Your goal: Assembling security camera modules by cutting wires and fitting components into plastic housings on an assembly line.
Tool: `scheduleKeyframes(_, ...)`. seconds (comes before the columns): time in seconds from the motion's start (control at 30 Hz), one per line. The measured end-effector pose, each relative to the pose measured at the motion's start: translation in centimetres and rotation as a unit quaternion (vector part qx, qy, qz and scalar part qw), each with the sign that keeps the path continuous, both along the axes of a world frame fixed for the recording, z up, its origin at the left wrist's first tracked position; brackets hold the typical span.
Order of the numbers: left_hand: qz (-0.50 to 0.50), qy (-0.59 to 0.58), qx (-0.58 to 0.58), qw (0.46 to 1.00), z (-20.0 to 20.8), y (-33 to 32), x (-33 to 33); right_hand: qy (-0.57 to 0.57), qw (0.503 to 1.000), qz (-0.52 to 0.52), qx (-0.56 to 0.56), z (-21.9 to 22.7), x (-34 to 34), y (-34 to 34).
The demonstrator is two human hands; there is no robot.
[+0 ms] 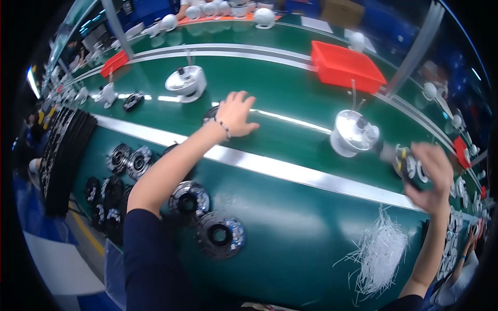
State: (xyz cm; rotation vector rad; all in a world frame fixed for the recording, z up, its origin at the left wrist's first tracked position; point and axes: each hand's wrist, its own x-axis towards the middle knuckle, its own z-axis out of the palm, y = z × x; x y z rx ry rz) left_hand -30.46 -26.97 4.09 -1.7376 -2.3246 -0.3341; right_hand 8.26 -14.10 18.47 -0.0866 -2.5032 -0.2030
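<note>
**Right hand grips a round part beside a white housing; left hand reaches flat onto the belt**

The round black-and-white part (410,165) sits in the right hand (433,176), fingers wrapped around it, raised just above the green bench (290,223) at the far right. Its flat face is turned leftward, toward the white dome-shaped housing (353,133) that stands on the green conveyor belt (290,98) just to the left of it; part and housing are close, perhaps touching, though blur hides the contact. The right hand is clearly the nearer one to this housing.

The left hand (236,114) is stretched forward, fingers spread wide and palm down, resting on the belt over a dark round piece (210,113) that is mostly hidden beneath it; whether it grips that piece cannot be told. A beaded band circles the wrist.

Farther out, a second white housing (185,83) stands up the belt to the left, and a red tray (346,66) lies beyond. On the near bench lie several black ring-shaped parts (220,236) and a heap of white cut strips (381,254). Stacked dark trays (62,155) stand at the left edge.
</note>
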Motion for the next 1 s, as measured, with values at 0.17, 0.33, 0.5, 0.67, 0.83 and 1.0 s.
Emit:
scheduleKeyframes(0.17,0.030,-0.116,-0.106,0.987,-0.7,-1.4,-3.7,-0.036,0.999,0.001,-0.016,-2.2,1.2,-4.1)
scheduleKeyframes(0.33,0.115,-0.086,-0.134,0.980,0.5,-4.1,-5.8,-0.019,0.997,0.028,-0.067,-3.7,-0.8,-3.9)
scheduleKeyframes(0.5,0.274,0.022,-0.026,0.961,3.3,-13.4,-12.8,-0.028,0.996,0.029,-0.080,-5.3,-0.1,-4.4)
scheduleKeyframes(0.67,0.552,0.068,-0.037,0.830,3.7,-26.1,-18.9,-0.034,0.991,0.009,-0.126,-6.7,-0.1,-4.4)
scheduleKeyframes(0.83,0.671,-0.038,-0.064,0.738,0.1,-33.1,-21.4,-0.044,0.990,0.002,-0.135,-7.5,-2.8,-4.5)
scheduleKeyframes(1.0,0.733,-0.149,-0.041,0.662,1.7,-33.8,-21.5,-0.052,0.989,0.026,-0.139,-7.6,-4.5,-4.8)
